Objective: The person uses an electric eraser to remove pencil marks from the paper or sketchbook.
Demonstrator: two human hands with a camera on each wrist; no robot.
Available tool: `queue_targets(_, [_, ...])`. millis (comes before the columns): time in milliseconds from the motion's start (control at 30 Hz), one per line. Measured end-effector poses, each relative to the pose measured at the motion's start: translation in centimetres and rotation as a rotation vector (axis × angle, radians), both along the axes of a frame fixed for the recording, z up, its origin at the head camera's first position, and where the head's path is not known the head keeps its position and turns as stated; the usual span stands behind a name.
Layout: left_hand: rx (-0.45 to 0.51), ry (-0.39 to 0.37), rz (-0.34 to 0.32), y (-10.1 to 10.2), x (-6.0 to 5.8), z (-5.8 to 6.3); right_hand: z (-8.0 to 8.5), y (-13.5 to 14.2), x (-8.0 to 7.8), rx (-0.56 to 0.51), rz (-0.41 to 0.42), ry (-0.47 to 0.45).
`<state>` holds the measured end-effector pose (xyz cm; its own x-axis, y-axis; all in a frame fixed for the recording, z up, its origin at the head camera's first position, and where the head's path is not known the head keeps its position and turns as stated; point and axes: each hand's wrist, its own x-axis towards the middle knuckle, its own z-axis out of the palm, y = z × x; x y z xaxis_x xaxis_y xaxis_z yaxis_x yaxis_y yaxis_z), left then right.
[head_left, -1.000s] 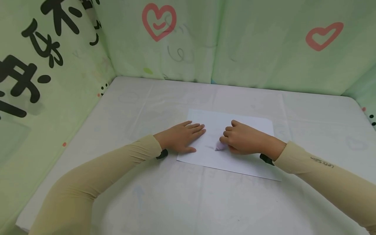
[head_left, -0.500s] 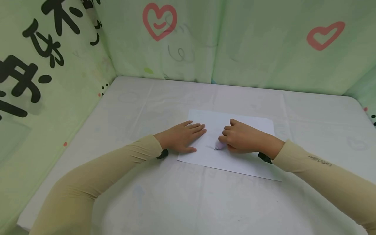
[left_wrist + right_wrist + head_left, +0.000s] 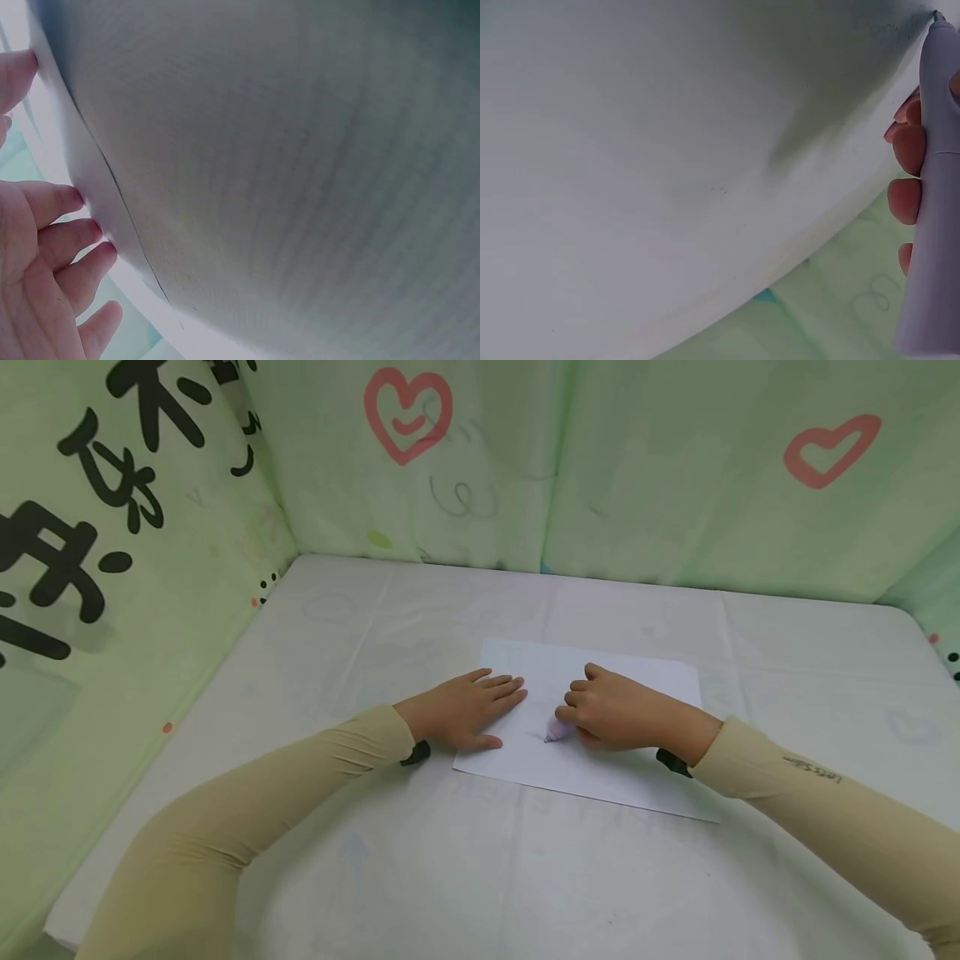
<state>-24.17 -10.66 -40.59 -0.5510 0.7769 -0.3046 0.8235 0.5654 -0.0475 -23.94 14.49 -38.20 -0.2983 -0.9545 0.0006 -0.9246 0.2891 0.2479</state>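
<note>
A white sheet of paper lies slightly askew on the table. Its left part is under my left hand, which rests flat with the fingers spread. In the left wrist view the left fingertips lie on the paper near its edge. My right hand grips a thick lavender pen, fingers curled round its smooth body. The pen's small dark tip points down at the paper's middle. A faint short mark shows close to the tip in the head view. Most of the pen is hidden behind the right hand in that view.
A pale cloth with faint prints covers the table. Green curtains with red hearts and black characters stand along the back and left edges. Dark straps sit at both wrists, just past the beige sleeves.
My right hand has shifted slightly left with the pen, its tip staying close to the paper. The left hand and the sheet stay in place.
</note>
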Motion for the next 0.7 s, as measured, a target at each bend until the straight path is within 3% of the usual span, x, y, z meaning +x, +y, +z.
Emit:
queue_targets(500, [-0.009, -0.01, 0.006, 0.12, 0.1, 0.09, -0.06, 0.08, -0.02, 0.002, -0.008, -0.008])
queue_targets(700, [-0.019, -0.007, 0.012, 0.11, 0.07, 0.05, -0.58, 0.31, -0.21, -0.062, 0.009, 0.021])
